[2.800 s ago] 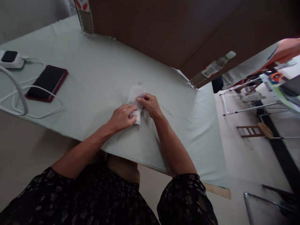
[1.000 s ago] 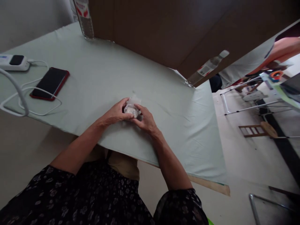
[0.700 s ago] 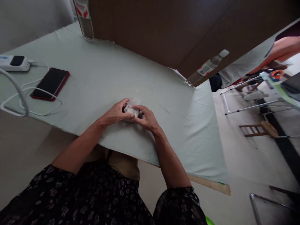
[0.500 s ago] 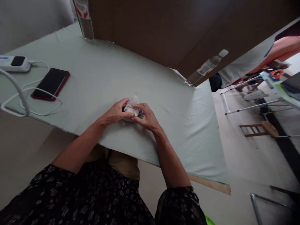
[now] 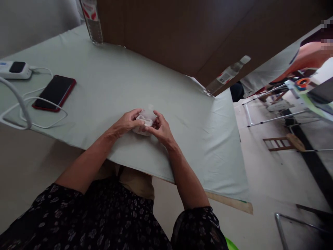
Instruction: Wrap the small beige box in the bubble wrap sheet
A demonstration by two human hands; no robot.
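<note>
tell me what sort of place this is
Probably a shared indoor workroom, though that is a guess: a table covered in pale green cloth fills the foreground, with a pale-topped table on thin metal legs and a round-seated brown wooden stool beyond.

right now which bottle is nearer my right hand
The right-side bottle, its whitish cap in view, is nearer your right hand. The left-side bottle is farther off, its top cut off by the picture's edge.

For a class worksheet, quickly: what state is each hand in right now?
Left hand: curled, holding the white packet.
Right hand: curled, holding its other side.
</note>
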